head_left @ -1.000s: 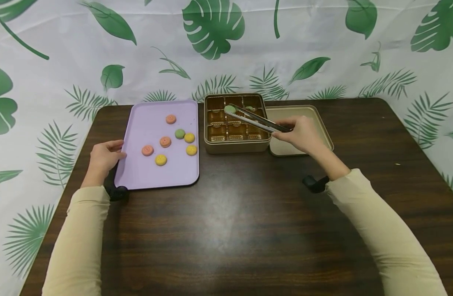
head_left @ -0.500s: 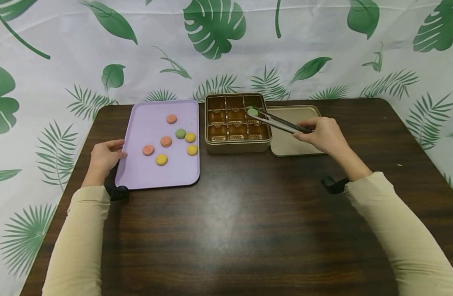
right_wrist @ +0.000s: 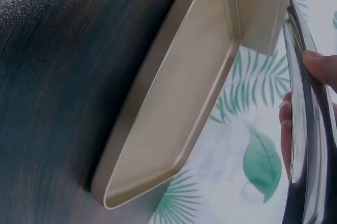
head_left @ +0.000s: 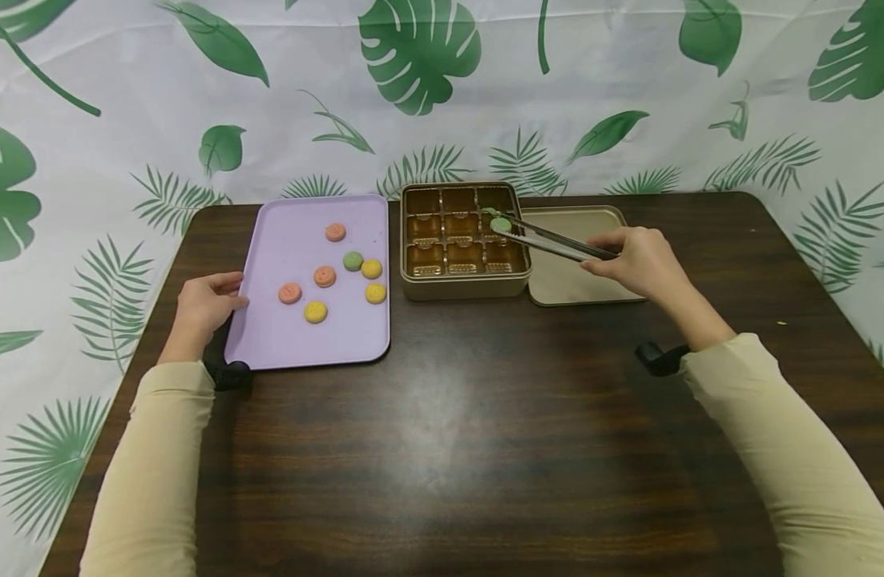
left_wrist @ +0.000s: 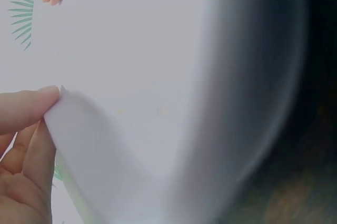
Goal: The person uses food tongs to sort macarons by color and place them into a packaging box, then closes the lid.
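Note:
My left hand [head_left: 203, 312] pinches the left edge of a lilac tray [head_left: 283, 340], thumb over the rim in the left wrist view. On the tray lie several small macarons: orange ones [head_left: 324, 276], yellow ones [head_left: 315, 312] and a green one [head_left: 353, 260]. In my right hand [head_left: 643, 260] are metal tongs [head_left: 557, 242], gripped near their rear part. Their tips reach over the right middle compartment of a gold tin [head_left: 466, 288], with a green macaron [head_left: 501, 225] between them. A bit of green also shows just behind it in that compartment.
Right beside the tin lies its shallow gold lid [head_left: 567, 280], partly under my right hand. The tin's clear brown insert [head_left: 425, 255] has several square compartments. A leaf-printed cloth [head_left: 297, 120] hangs behind the dark wooden table [head_left: 442, 449].
My right hand has moved right with the tongs, carrying the green macaron from the tin's middle to its right column, then slightly forward towards me. My left hand has stayed at the tray's edge.

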Demonstrator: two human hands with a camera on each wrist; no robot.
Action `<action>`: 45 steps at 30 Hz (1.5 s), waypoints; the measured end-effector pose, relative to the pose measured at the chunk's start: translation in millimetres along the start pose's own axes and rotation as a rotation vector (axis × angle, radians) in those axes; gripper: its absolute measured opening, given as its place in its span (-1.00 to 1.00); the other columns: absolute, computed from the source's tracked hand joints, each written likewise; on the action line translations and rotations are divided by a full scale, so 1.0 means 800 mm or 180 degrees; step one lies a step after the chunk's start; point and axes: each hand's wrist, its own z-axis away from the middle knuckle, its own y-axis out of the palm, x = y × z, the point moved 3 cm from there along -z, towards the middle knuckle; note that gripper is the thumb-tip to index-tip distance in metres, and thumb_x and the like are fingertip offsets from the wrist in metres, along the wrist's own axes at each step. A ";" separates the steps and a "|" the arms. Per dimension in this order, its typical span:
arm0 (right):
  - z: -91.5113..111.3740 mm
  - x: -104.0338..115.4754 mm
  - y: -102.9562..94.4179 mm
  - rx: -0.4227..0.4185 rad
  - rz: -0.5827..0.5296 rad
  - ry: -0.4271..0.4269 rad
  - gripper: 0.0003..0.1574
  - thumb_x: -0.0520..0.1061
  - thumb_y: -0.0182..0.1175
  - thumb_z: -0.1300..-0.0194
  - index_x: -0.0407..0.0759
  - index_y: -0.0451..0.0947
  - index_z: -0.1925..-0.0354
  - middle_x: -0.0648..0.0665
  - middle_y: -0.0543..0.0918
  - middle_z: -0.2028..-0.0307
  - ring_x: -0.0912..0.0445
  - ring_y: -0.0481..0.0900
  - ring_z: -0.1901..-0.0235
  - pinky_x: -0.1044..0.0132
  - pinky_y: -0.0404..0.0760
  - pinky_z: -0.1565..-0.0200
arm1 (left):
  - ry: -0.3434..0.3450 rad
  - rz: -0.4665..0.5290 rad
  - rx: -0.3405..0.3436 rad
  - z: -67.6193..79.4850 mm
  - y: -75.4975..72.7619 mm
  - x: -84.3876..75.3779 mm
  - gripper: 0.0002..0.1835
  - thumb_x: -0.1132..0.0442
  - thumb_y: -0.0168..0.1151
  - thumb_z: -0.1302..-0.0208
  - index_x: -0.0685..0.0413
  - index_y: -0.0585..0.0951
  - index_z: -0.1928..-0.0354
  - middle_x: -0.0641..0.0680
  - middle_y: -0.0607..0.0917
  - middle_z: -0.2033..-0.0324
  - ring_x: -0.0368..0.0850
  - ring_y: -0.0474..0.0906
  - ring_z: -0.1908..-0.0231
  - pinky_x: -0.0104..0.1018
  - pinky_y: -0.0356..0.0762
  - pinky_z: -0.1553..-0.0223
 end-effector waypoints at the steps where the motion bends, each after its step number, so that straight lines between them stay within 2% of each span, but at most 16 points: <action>1: 0.000 0.000 0.000 0.0013 0.0001 0.0004 -0.47 -0.07 0.28 -0.20 -0.32 0.56 -0.09 -0.43 0.63 0.00 -0.28 0.54 -0.01 -0.14 0.52 0.04 | -0.0009 0.0004 0.0010 0.000 0.000 0.000 -0.45 0.44 0.08 -0.26 0.35 0.33 -0.31 0.40 0.45 -0.22 0.24 0.40 -0.23 0.05 0.36 -0.26; 9: -0.006 -0.003 -0.003 0.0204 -0.0070 0.0123 -0.39 0.00 0.27 -0.22 -0.30 0.50 -0.16 -0.44 0.56 -0.10 -0.28 0.49 -0.07 -0.15 0.50 -0.01 | 0.0034 -0.0082 0.0005 0.003 -0.002 -0.001 -0.44 0.41 0.09 -0.23 0.38 0.34 -0.30 0.45 0.47 -0.18 0.27 0.41 -0.18 0.09 0.36 -0.25; 17: -0.016 0.010 -0.003 0.0185 -0.0126 0.0106 -0.37 0.02 0.27 -0.22 -0.26 0.49 -0.18 -0.43 0.56 -0.10 -0.24 0.51 -0.02 -0.13 0.51 0.07 | -0.0075 0.0036 0.0006 0.001 0.001 0.000 -0.44 0.40 0.08 -0.24 0.33 0.34 -0.31 0.43 0.49 -0.17 0.24 0.41 -0.16 0.08 0.37 -0.25; 25: -0.040 0.054 0.002 0.0317 -0.0078 -0.0093 -0.38 0.00 0.28 -0.20 -0.21 0.50 -0.19 -0.36 0.56 -0.13 -0.18 0.53 -0.02 -0.09 0.52 0.04 | -0.0091 0.0025 -0.0052 0.001 0.001 -0.001 -0.46 0.41 0.10 -0.21 0.35 0.38 -0.28 0.42 0.54 -0.13 0.16 0.44 -0.13 0.02 0.42 -0.22; 34: -0.074 0.113 0.024 0.0557 0.0122 -0.0459 -0.42 -0.01 0.30 -0.19 -0.21 0.53 -0.14 -0.30 0.64 -0.06 -0.10 0.60 0.25 0.01 0.53 0.12 | -0.0145 0.0014 -0.0013 0.004 0.000 -0.003 -0.45 0.42 0.09 -0.22 0.35 0.36 -0.29 0.42 0.51 -0.16 0.22 0.43 -0.17 0.05 0.37 -0.25; 37: -0.083 0.130 0.034 0.0603 0.0196 -0.0538 -0.44 0.00 0.31 -0.17 -0.19 0.56 -0.12 -0.28 0.72 0.12 0.02 0.51 0.50 0.11 0.49 0.22 | -0.0154 -0.0013 -0.0009 0.004 0.000 -0.003 -0.45 0.41 0.09 -0.23 0.34 0.36 -0.29 0.41 0.51 -0.16 0.23 0.43 -0.18 0.06 0.37 -0.25; 40: -0.089 0.144 0.042 0.0677 0.0210 -0.0593 -0.45 0.01 0.32 -0.16 -0.17 0.57 -0.10 -0.26 0.74 0.30 0.15 0.28 0.68 0.19 0.40 0.32 | -0.0157 -0.0036 0.0011 0.003 0.000 -0.002 -0.45 0.41 0.10 -0.23 0.34 0.35 -0.30 0.41 0.49 -0.17 0.24 0.41 -0.20 0.07 0.37 -0.25; 43: -0.093 0.155 0.050 0.0761 0.0214 -0.0629 -0.45 0.01 0.32 -0.16 -0.16 0.57 -0.11 -0.27 0.74 0.31 0.17 0.23 0.70 0.20 0.40 0.31 | -0.0155 -0.0046 0.0009 0.002 0.000 -0.001 -0.45 0.40 0.11 -0.24 0.33 0.35 -0.30 0.41 0.49 -0.18 0.23 0.41 -0.20 0.07 0.37 -0.25; 45: -0.095 0.161 0.054 0.0793 0.0187 -0.0640 -0.45 0.00 0.33 -0.16 -0.16 0.57 -0.10 -0.24 0.73 0.15 0.14 0.34 0.62 0.17 0.47 0.22 | -0.0142 -0.0055 -0.0008 0.001 0.000 -0.002 -0.45 0.40 0.11 -0.24 0.33 0.36 -0.30 0.40 0.50 -0.17 0.23 0.43 -0.19 0.05 0.39 -0.24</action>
